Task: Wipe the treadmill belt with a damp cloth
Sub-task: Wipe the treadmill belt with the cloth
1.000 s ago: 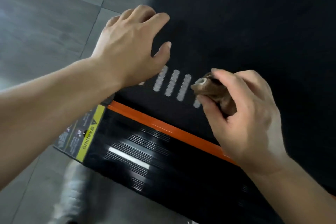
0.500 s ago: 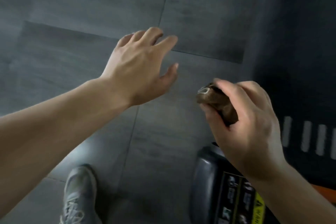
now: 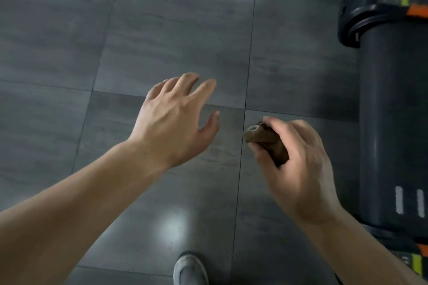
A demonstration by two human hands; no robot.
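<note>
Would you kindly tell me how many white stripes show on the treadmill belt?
2. Both lie on the belt, lower right: the left stripe, and the right stripe at the frame's edge. More may be cut off beyond.

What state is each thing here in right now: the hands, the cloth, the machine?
Left hand: open, fingers spread, over the floor tiles, holding nothing.
Right hand: gripping the cloth.
Cloth: brown, bunched up in the right hand, not touching the belt.
Treadmill belt: at the right edge, touched by neither hand.
Shoe: on the floor tiles at the bottom edge.
</note>
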